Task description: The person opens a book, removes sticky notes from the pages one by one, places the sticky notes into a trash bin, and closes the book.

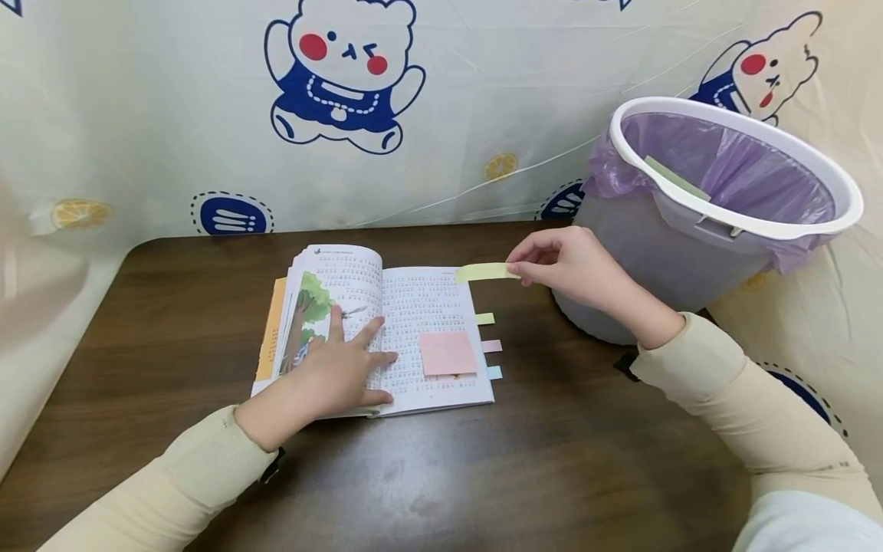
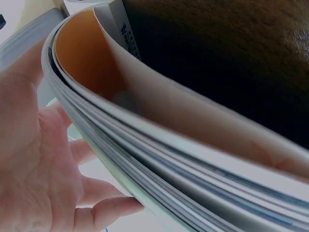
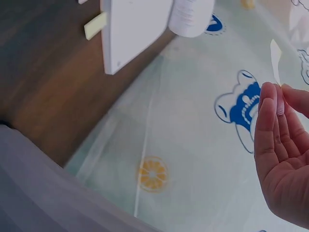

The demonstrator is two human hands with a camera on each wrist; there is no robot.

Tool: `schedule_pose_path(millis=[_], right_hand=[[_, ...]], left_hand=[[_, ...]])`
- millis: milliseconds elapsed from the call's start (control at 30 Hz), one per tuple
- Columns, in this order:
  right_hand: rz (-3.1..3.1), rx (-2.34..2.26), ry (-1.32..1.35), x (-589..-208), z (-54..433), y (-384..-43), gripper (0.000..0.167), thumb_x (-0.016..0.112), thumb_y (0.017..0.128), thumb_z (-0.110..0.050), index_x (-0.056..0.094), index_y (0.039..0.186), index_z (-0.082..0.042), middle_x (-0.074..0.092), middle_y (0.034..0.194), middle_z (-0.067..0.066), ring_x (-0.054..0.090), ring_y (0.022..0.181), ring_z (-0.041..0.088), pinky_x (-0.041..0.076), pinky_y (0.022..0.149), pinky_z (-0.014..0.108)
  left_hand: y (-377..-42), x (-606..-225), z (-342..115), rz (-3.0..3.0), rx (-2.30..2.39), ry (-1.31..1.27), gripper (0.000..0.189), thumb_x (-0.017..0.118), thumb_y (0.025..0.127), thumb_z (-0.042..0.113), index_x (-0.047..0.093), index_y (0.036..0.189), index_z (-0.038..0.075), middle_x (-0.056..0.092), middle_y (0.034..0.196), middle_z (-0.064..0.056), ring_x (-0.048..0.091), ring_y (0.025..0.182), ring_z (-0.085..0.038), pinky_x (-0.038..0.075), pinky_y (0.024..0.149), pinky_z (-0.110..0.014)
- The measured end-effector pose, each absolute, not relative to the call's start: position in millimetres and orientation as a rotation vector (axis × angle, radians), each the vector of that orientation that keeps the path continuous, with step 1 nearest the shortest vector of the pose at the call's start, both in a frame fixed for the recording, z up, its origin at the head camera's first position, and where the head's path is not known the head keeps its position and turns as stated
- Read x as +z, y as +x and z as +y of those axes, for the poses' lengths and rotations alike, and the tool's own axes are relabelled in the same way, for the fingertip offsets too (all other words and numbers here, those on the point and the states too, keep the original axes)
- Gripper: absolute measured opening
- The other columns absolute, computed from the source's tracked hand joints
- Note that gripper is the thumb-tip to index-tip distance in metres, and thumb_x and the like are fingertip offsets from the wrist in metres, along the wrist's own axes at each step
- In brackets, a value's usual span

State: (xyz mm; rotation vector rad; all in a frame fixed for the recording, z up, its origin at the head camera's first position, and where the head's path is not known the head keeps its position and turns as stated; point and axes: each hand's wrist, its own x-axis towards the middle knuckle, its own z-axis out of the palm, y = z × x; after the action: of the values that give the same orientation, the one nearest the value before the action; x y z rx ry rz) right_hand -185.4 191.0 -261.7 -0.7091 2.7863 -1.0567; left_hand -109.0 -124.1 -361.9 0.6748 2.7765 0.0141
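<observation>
An open book [image 1: 434, 307] lies on the table, its left pages bowed upward. My left hand [image 1: 338, 368] rests on the left page with fingers spread across the fold; the left wrist view shows that hand [image 2: 43, 169] beside the thick curved stack of pages [image 2: 145, 130]. Between thumb and fingertips, my right hand [image 1: 572, 264] pinches one end of a yellow-green paper strip [image 1: 483, 271]. Its other end reaches over the top right corner of the right page. In the right wrist view the strip [image 3: 275, 58] stands up from the fingertips.
A pink sticky note [image 1: 448, 353] is on the right page. Yellow-green [image 1: 485, 319], pink [image 1: 492, 346] and blue tabs [image 1: 494, 372] stick out from the book's right edge. At the right stands a grey bin [image 1: 621, 253] with a purple liner [image 1: 745, 161]. A printed curtain [image 1: 469, 92] hangs behind.
</observation>
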Motion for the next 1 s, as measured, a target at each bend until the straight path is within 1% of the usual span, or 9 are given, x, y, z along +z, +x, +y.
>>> schedule_pose_path(millis=[200,367,667,800,1000], right_hand=[[2.833,-1.086,-0.743,-246.2,195.9,-179.5,0.008,0.077,0.093,-0.011,0.079,0.098,-0.005,0.073,0.078,0.004,0.068,0.068,0.014,0.051,0.064,0.022],[2.854,-1.136,-0.775,-235.7,202.0,-176.2,0.012,0.077,0.093,-0.012,0.079,0.101,-0.004,0.074,0.079,0.005,0.067,0.067,0.008,0.049,0.063,0.018],[2.921,-1.223,-0.795,-213.1,209.8,-163.1,0.009,0.077,0.091,-0.004,0.08,0.1,-0.002,0.075,0.079,0.006,0.069,0.066,0.009,0.052,0.066,0.017],[2.95,-1.256,-0.793,-202.5,215.1,-158.7,0.011,0.077,0.091,-0.002,0.079,0.101,0.0,0.074,0.077,0.002,0.068,0.066,0.007,0.052,0.065,0.015],[3.004,-1.307,-0.742,-190.9,223.3,-155.7,0.013,0.08,0.088,-0.003,0.08,0.101,-0.001,0.074,0.076,-0.01,0.068,0.067,0.003,0.052,0.067,0.011]], left_hand=[[-108.8,-361.4,-125.2,2.781,0.018,0.678,0.061,0.073,0.089,0.058,0.067,0.138,0.023,0.033,0.163,-0.02,0.014,0.133,-0.077,0.044,0.083,-0.08],[-108.4,-361.4,-125.3,2.783,0.019,0.681,0.061,0.072,0.089,0.059,0.068,0.138,0.023,0.034,0.162,-0.02,0.015,0.133,-0.077,0.044,0.082,-0.08],[-108.3,-362.8,-125.7,2.786,0.03,0.684,0.06,0.073,0.089,0.059,0.068,0.138,0.023,0.034,0.162,-0.02,0.015,0.133,-0.077,0.045,0.081,-0.08],[-108.3,-362.8,-126.0,2.792,0.026,0.692,0.06,0.073,0.089,0.059,0.068,0.137,0.023,0.035,0.162,-0.021,0.016,0.133,-0.077,0.046,0.08,-0.079],[-108.0,-362.1,-126.2,2.796,0.035,0.694,0.06,0.073,0.089,0.058,0.069,0.137,0.023,0.035,0.161,-0.021,0.016,0.133,-0.077,0.046,0.08,-0.079]])
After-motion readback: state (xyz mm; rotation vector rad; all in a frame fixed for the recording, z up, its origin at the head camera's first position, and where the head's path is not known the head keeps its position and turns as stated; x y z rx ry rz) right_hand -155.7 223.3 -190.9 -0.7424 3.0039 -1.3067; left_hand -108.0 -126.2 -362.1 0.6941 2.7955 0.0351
